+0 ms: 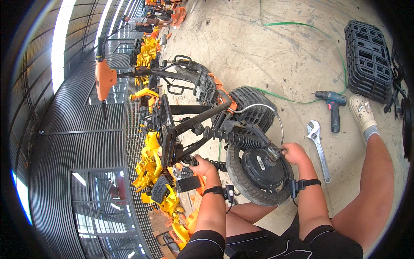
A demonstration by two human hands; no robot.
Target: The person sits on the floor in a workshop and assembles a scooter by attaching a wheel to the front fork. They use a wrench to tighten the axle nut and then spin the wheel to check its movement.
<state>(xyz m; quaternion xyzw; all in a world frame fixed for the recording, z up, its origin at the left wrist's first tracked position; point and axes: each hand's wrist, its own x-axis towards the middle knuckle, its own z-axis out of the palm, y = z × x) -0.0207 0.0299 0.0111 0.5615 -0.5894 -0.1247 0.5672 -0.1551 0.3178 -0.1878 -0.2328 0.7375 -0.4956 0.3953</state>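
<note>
A stripped electric scooter frame (202, 116) stands in front of me, its rear wheel (235, 172) with a black hub motor (261, 169) nearest to me. My left hand (203, 165) is closed round the upper end of the left shock absorber (219, 165). On the other side, my right hand (295, 153) is closed beside the axle nut (274, 152); what its fingers pinch is too small to make out. Another coil shock absorber (241, 140) runs down to that axle end. A grey cable (279, 116) arches from the frame toward my right hand.
An adjustable wrench (318, 151) and a cordless drill (333, 108) lie on the concrete floor to the right. Beyond them stands a black plastic crate (368, 60), with a green hose (340, 56) nearby. Yellow plastic panels (151, 162) are heaped at left. A person (144, 20) is far off.
</note>
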